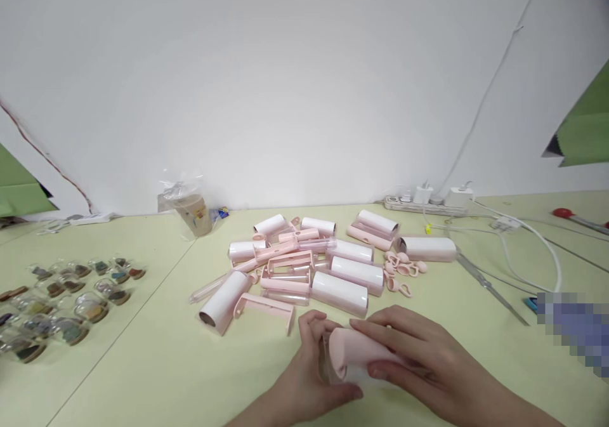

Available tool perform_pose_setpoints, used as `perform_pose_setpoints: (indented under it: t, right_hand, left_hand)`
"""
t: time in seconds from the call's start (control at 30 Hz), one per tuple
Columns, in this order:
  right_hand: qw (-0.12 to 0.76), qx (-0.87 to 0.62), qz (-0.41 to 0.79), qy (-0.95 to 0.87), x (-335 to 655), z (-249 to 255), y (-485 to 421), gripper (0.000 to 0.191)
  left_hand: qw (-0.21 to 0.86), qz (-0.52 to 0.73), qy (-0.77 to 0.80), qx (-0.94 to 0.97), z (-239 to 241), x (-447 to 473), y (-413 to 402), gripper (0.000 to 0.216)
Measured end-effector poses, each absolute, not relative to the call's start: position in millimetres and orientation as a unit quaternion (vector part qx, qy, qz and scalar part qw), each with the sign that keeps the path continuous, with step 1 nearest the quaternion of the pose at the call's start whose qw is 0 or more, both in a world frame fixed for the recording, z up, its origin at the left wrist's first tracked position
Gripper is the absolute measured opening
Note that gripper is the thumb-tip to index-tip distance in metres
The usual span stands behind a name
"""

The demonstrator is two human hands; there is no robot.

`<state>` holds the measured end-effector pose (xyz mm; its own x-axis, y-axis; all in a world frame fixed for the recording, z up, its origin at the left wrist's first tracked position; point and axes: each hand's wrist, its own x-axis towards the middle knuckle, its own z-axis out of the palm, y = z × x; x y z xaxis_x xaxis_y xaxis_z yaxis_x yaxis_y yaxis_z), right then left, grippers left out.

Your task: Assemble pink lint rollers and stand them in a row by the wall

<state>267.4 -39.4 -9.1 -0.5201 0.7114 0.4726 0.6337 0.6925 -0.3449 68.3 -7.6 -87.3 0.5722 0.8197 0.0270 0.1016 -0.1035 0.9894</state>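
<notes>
Over the near tabletop [157, 357], the left hand [309, 376] and right hand [431, 351] are grasping a seemingly part-assembled roller [361, 349]. Beyond, white rolls [340, 292], pink frames [266, 304] and pink loops [421, 266] are lying apparently unjoined.

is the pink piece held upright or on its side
On its side: the pink piece runs sideways, its rounded end facing left, the right hand around it.

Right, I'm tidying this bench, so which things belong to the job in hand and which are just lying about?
Probably the job: held pink-and-white roll; white rolls; pink frames; small pink pieces.

Probably just lying about: clear domes; cup; power strip; metal tool.
</notes>
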Motion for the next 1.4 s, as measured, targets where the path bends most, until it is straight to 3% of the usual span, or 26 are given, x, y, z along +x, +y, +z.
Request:
perform_pose_setpoints:
  t: [0.17, 0.4, 0.57, 0.73, 0.9, 0.97, 1.0, 1.1, 1.23, 1.4]
  right_hand:
    - [0.235, -0.412, 0.084, -0.877, 259.3, -18.8, -35.1, 0.041]
    - [0.21, -0.43, 0.045, -0.877, 264.4, -41.0, -41.1, 0.047]
    - [0.278, -0.563, 0.03, -0.778, 306.6, -19.7, -6.2, 0.031]
    - [0.126, -0.649, -0.003, -0.75, 339.9, -16.3, 32.9, 0.03]
    - [0.118, -0.637, 0.023, -0.761, 336.7, -33.6, 27.9, 0.025]
    - [0.137, -0.649, 0.049, -0.747, 338.4, -37.0, 23.6, 0.026]
    - [0.159, -0.658, 0.072, -0.732, 341.4, -37.5, 22.0, 0.028]
    - [0.276, -0.677, 0.132, -0.669, 355.8, -36.5, 18.8, 0.031]
    - [0.378, -0.678, 0.144, -0.613, 369.2, -37.0, 12.1, 0.036]
    - [0.408, -0.663, 0.163, -0.607, 359.4, -35.6, 2.6, 0.036]
  left_hand:
    - [0.61, 0.304, 0.324, 0.656, -89.5, 70.6, -9.4, 0.075]
    - [0.628, 0.296, 0.305, 0.652, -80.5, 70.1, -10.8, 0.067]
    - [0.644, 0.263, 0.3, 0.653, -75.9, 68.7, -11.2, 0.063]
    - [0.657, 0.26, 0.286, 0.647, -79.3, 69.2, -9.6, 0.065]
    - [0.632, 0.226, 0.304, 0.676, -76.2, 64.9, -11.3, 0.078]
    - [0.57, 0.247, 0.325, 0.713, -67.1, 57.2, -6.9, 0.086]
    - [0.515, 0.275, 0.342, 0.736, -60.4, 52.0, -2.0, 0.079]
    - [0.317, 0.324, 0.406, 0.794, -36.0, 36.3, 24.6, 0.024]
    - [0.09, 0.254, 0.443, 0.855, -11.7, 39.0, 76.1, 0.025]
    - [0.051, 0.228, 0.399, 0.887, -11.0, 87.6, 133.7, 0.017]
